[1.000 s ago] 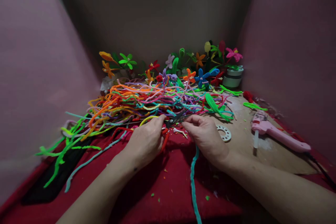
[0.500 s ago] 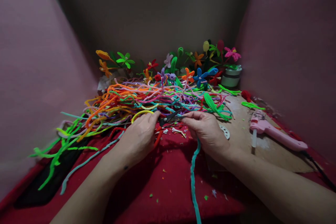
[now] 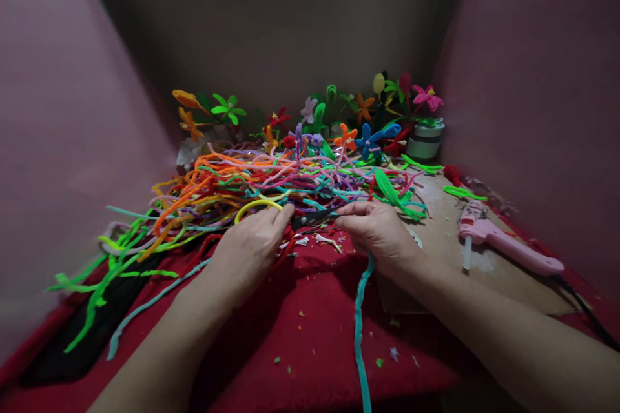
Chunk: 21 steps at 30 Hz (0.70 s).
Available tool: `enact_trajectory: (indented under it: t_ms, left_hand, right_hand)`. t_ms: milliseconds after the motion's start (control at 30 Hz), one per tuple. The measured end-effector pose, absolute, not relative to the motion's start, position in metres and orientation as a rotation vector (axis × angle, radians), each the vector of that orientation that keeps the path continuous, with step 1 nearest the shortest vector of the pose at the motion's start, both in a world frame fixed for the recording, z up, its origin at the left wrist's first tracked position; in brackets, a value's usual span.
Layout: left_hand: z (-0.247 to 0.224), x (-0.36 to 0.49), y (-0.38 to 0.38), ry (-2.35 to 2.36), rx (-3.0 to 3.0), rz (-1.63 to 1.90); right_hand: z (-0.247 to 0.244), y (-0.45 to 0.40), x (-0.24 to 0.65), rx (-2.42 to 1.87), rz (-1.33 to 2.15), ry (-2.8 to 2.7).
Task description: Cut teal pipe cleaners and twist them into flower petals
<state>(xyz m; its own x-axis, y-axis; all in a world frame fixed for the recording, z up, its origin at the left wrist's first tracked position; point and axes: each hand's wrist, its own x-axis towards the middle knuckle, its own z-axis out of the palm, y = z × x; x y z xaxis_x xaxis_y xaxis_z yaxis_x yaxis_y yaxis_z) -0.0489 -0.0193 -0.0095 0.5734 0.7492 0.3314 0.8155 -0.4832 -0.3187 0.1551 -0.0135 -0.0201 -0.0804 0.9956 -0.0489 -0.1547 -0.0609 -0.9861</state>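
Note:
My left hand (image 3: 259, 237) is closed around a pair of scissors (image 3: 310, 217) with dark blades and a yellow handle loop showing behind the knuckles. The blades point right, toward the fingertips of my right hand (image 3: 375, 229). That hand pinches a teal pipe cleaner (image 3: 360, 329), whose long tail hangs down below the palm past the bottom of the view. Its pinched end lies at the blade tips; whether the blades touch it I cannot tell. Just behind both hands spreads a heap of coloured pipe cleaners (image 3: 252, 171).
Pipe-cleaner flowers (image 3: 368, 142) stand along the back, with a pale green pot (image 3: 425, 140) at right. A pink glue gun (image 3: 508, 248) with a cord rests on a brown board (image 3: 445, 271). Small scraps dot the red cloth (image 3: 271, 348). Walls rise on both sides.
The scissor blades have closed together somewhat and lie flatter, near the right fingertips. Both hands stay close together, and the teal pipe cleaner's tail has shifted slightly. The whole view has moved a little.

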Motion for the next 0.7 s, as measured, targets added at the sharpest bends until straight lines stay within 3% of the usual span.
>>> enact_trajectory:
  t_ms: [500, 600, 700]
  left_hand:
    - [-0.004, -0.05, -0.025, -1.334, -2.403, -0.145]
    - [-0.007, -0.052, -0.023, -1.389, -2.501, -0.305]
    - [-0.007, -0.047, -0.022, -1.609, -2.667, -0.72]
  right_hand:
    - [-0.01, -0.013, 0.159, -1.013, 1.617, -0.979]
    - [-0.01, -0.012, 0.159, -0.974, 1.661, -0.969]
    - [-0.013, -0.01, 0.16, -0.916, 1.713, -0.918]
